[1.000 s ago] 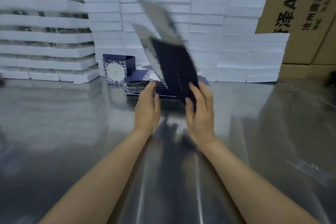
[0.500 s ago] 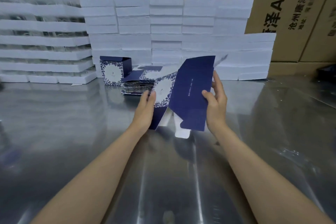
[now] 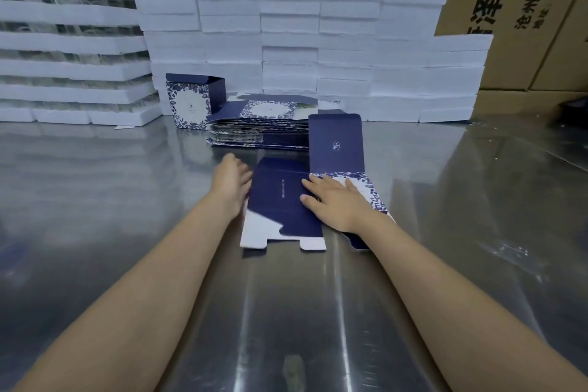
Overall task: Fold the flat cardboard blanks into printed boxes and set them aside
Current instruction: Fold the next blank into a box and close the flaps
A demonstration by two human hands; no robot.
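A folded box [image 3: 191, 101] stands at the back left beside the stack [image 3: 259, 127]. The left hand [image 3: 229, 185] touches the blank's [image 3: 280, 200] left edge, fingers blurred, grip unclear; the right hand [image 3: 339, 202] presses it flat on the tabletop [image 3: 127, 200] with straight fingers

1 folded box [image 3: 190, 104] stands at back. 1 flat blank [image 3: 288, 200] lies open on the surface [image 3: 445, 232], 1 pile of blanks [image 3: 261, 127] behind it, no. of sheets not countable. 2 hands: left hand [image 3: 230, 183], right hand [image 3: 334, 200].
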